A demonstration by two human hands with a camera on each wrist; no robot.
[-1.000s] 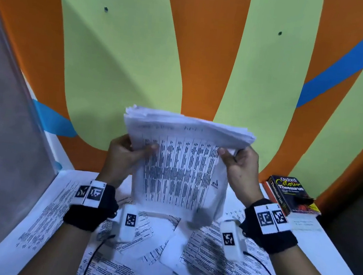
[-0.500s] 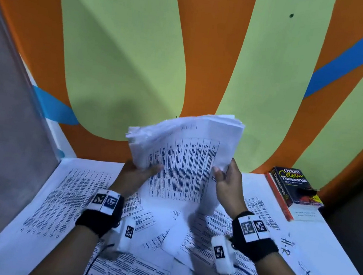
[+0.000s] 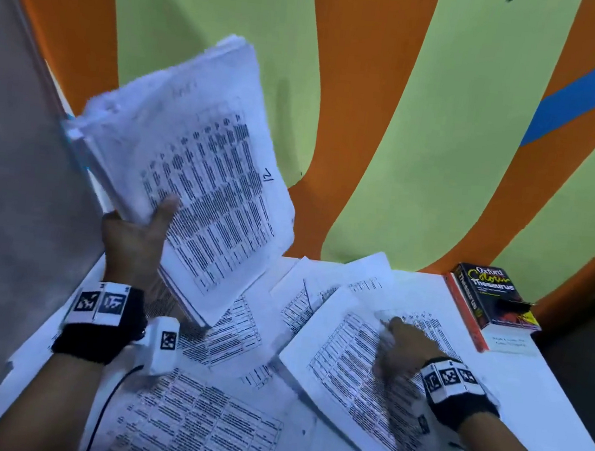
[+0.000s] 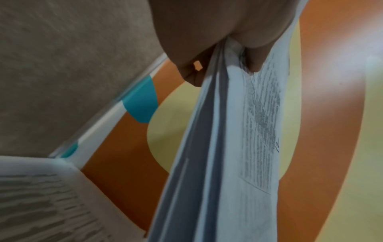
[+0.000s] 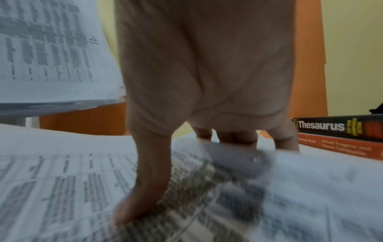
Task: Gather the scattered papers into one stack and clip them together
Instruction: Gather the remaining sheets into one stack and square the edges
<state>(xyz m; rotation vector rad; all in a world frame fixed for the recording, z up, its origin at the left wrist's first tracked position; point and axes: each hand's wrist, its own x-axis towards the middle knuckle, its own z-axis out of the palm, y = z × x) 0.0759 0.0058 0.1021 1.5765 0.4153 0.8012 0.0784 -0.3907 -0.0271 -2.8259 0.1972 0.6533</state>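
Observation:
My left hand (image 3: 139, 234) holds a thick stack of printed papers (image 3: 198, 178) tilted up in the air at the left, thumb on the front page. In the left wrist view the stack (image 4: 228, 147) is pinched between thumb and fingers. My right hand (image 3: 400, 346) is down on a loose printed sheet (image 3: 340, 362) on the white table (image 3: 544, 416). Its thumb (image 5: 145, 196) presses the sheet while the fingers curl at a buckled fold of it; the view is blurred. A small black clip-like object (image 3: 511, 304) lies on a book.
Several more printed sheets (image 3: 201, 428) lie overlapping across the table. A black Thesaurus book (image 3: 490, 297) sits on an orange one at the back right corner. A grey panel (image 3: 5, 194) closes the left side; the striped wall stands behind.
My right hand has let go of the stack and dropped to a loose sheet on the right. My left hand alone has swung the stack up and to the left.

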